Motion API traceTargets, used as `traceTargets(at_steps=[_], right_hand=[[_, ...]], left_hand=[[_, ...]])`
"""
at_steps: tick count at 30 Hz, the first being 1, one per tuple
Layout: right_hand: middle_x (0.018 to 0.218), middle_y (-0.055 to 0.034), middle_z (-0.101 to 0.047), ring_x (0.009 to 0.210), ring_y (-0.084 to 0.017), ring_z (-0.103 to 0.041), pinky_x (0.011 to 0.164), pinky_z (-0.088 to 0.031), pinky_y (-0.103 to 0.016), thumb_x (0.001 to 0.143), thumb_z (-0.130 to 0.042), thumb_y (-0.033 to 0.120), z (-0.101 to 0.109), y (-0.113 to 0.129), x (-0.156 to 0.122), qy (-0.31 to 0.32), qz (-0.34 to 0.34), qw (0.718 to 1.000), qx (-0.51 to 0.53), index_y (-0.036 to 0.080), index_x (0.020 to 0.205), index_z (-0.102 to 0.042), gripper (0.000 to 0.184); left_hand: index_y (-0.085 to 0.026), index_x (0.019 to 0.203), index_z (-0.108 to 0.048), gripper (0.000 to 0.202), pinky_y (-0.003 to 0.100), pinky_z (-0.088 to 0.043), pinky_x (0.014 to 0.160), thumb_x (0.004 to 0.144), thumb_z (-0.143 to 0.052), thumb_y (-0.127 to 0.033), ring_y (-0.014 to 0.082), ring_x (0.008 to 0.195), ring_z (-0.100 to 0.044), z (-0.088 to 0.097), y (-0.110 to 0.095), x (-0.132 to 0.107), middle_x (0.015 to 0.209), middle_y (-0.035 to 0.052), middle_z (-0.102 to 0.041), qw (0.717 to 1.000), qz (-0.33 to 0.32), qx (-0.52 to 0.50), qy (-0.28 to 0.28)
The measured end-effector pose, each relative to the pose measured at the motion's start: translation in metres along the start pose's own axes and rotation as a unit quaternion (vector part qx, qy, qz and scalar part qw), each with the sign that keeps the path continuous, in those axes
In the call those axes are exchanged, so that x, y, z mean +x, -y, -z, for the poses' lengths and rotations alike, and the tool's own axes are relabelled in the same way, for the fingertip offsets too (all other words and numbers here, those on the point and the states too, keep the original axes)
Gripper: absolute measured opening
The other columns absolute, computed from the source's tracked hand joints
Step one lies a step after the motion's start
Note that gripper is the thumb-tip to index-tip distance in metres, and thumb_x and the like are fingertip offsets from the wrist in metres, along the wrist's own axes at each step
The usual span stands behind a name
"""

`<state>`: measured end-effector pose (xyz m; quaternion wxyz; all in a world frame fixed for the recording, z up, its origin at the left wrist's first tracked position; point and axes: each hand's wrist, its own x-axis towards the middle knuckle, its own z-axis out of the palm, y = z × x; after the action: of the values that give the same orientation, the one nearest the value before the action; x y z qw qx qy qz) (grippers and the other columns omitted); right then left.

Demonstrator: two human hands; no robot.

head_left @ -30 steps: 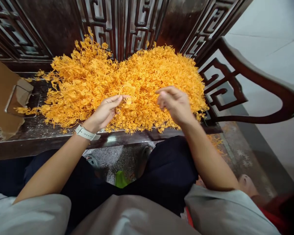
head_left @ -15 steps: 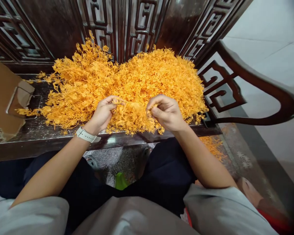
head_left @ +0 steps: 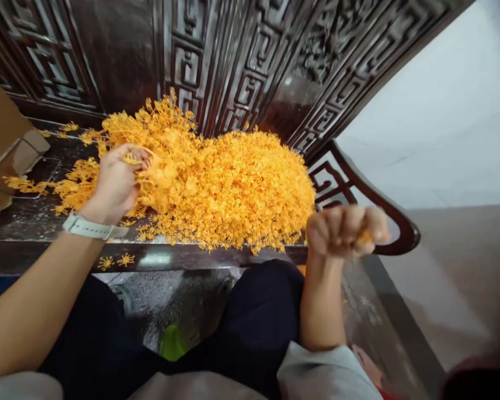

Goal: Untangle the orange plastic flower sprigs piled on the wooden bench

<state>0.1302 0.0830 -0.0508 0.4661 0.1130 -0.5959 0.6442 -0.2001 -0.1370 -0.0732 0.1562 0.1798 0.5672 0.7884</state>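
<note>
A large heap of orange plastic flower-like pieces (head_left: 237, 183) with spiky heads and thin stems lies on a dark wooden bench (head_left: 25, 251). At the heap's left side is my left hand (head_left: 119, 180), wearing a pale watch, its fingers closed on a strand of orange flower pieces (head_left: 144, 158). My right hand (head_left: 344, 230) is raised to the right of the heap, over the bench's end, fingers curled in. A bit of orange (head_left: 364, 238) shows in its grip, smeared by motion. Two star-shaped pieces (head_left: 125, 259) rest on the bench's front edge.
To the left stands a cardboard box (head_left: 2, 144) with a wire frame beside it. Behind the heap rises the carved bench back (head_left: 125, 61). A curved wooden armrest (head_left: 373, 194) borders the right end. Something green (head_left: 173, 341) is on the floor between my legs.
My hands have moved apart: the left to the left with its strand, the right outward past the heap's right side. The view has shifted, and star-shaped pieces now show on the front edge.
</note>
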Motion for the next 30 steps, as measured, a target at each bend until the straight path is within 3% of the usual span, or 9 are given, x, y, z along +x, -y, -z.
traceTargets(at_steps=[3, 4, 6, 9, 12, 16, 22, 26, 30], right_hand=[[0.041, 0.0042, -0.037, 0.035, -0.011, -0.026, 0.039, -0.026, -0.03, 0.078, -0.084, 0.056, 0.015, 0.001, -0.006, 0.184, -0.136, 0.973, -0.026, 0.032, 0.068, -0.072, 0.029], [0.044, 0.0023, -0.044, 0.038, -0.012, -0.029, 0.04, -0.028, -0.03, 0.078, -0.081, 0.064, 0.015, -0.004, -0.004, 0.167, -0.17, 0.97, -0.053, 0.031, 0.068, -0.072, 0.035], [0.061, -0.0017, -0.058, 0.046, -0.014, -0.034, 0.043, -0.032, -0.03, 0.086, -0.064, 0.076, 0.011, -0.016, 0.008, 0.025, -0.191, 0.977, -0.096, 0.031, 0.084, -0.074, 0.046], [0.091, -0.005, -0.068, 0.06, -0.015, -0.043, 0.053, -0.041, -0.029, 0.095, -0.055, 0.066, -0.001, -0.04, 0.025, -0.143, -0.243, 0.953, -0.108, 0.029, 0.11, -0.07, 0.043], [0.092, -0.0016, -0.065, 0.063, -0.011, -0.048, 0.058, -0.043, -0.024, 0.086, -0.077, 0.047, -0.022, -0.064, 0.022, -0.166, -0.347, 0.918, -0.095, 0.024, 0.111, -0.068, 0.035], [0.097, -0.0037, -0.067, 0.073, -0.012, -0.059, 0.064, -0.049, -0.024, 0.086, -0.078, 0.054, -0.063, -0.085, -0.001, -0.061, -0.418, 0.901, -0.101, 0.021, 0.115, -0.069, 0.044], [0.131, -0.0067, -0.067, 0.098, -0.018, -0.066, 0.076, -0.06, -0.031, 0.078, -0.086, 0.055, -0.101, -0.097, -0.005, 0.006, -0.382, 0.917, -0.117, 0.028, 0.121, -0.068, 0.054], [0.103, -0.0043, -0.07, 0.092, -0.018, -0.064, 0.081, -0.056, -0.032, 0.084, -0.08, 0.054, -0.095, -0.098, -0.002, -0.025, -0.282, 0.923, -0.261, 0.022, 0.102, -0.07, 0.038], [0.066, 0.003, -0.049, 0.062, -0.012, -0.047, 0.062, -0.042, -0.027, 0.098, -0.063, 0.059, -0.09, -0.091, -0.007, 0.028, -0.27, 0.904, -0.332, 0.019, 0.083, -0.068, 0.043]], left_hand=[[-0.024, 0.071, -0.068, 0.012, 0.029, -0.033, 0.05, 0.073, -0.077, -0.016, 0.0143, 0.067, -0.052, 0.005, -0.011, 0.0, 0.086, 0.0028, -0.069, 0.999, 0.037, -0.011, 0.032], [-0.023, 0.075, -0.071, 0.007, 0.029, -0.034, 0.049, 0.076, -0.076, -0.018, 0.0141, 0.065, -0.052, 0.002, -0.012, -0.003, 0.084, 0.0035, -0.068, 0.997, 0.057, -0.024, 0.044], [-0.022, 0.084, -0.074, 0.002, 0.027, -0.04, 0.049, 0.084, -0.072, -0.023, 0.0138, 0.063, -0.055, -0.005, -0.009, -0.011, 0.081, 0.0043, -0.067, 0.99, 0.105, -0.063, 0.074], [-0.019, 0.091, -0.074, 0.009, 0.027, -0.052, 0.055, 0.091, -0.066, -0.023, 0.0147, 0.066, -0.062, -0.015, -0.001, -0.023, 0.082, 0.0053, -0.069, 0.971, 0.172, -0.138, 0.092], [-0.019, 0.093, -0.073, 0.016, 0.031, -0.061, 0.066, 0.098, -0.062, -0.03, 0.0175, 0.073, -0.069, -0.021, 0.007, -0.032, 0.088, 0.0081, -0.074, 0.945, 0.228, -0.199, 0.128], [-0.02, 0.098, -0.074, 0.022, 0.035, -0.063, 0.08, 0.102, -0.06, -0.036, 0.0197, 0.085, -0.074, -0.035, 0.018, -0.049, 0.1, 0.0106, -0.077, 0.918, 0.258, -0.234, 0.189], [-0.02, 0.096, -0.076, 0.018, 0.025, -0.054, 0.063, 0.091, -0.077, -0.037, 0.0148, 0.074, -0.065, -0.057, 0.034, -0.077, 0.096, 0.0061, -0.074, 0.938, 0.23, -0.117, 0.234], [-0.019, 0.09, -0.072, 0.027, 0.027, -0.05, 0.068, 0.093, -0.072, -0.046, 0.0166, 0.075, -0.062, -0.054, 0.034, -0.072, 0.086, 0.0047, -0.069, 0.974, 0.112, 0.009, 0.196], [-0.02, 0.084, -0.065, 0.024, 0.03, -0.045, 0.068, 0.099, -0.058, -0.037, 0.0168, 0.063, -0.053, -0.038, 0.031, -0.051, 0.062, 0.0, -0.054, 0.989, 0.044, 0.065, 0.127]])
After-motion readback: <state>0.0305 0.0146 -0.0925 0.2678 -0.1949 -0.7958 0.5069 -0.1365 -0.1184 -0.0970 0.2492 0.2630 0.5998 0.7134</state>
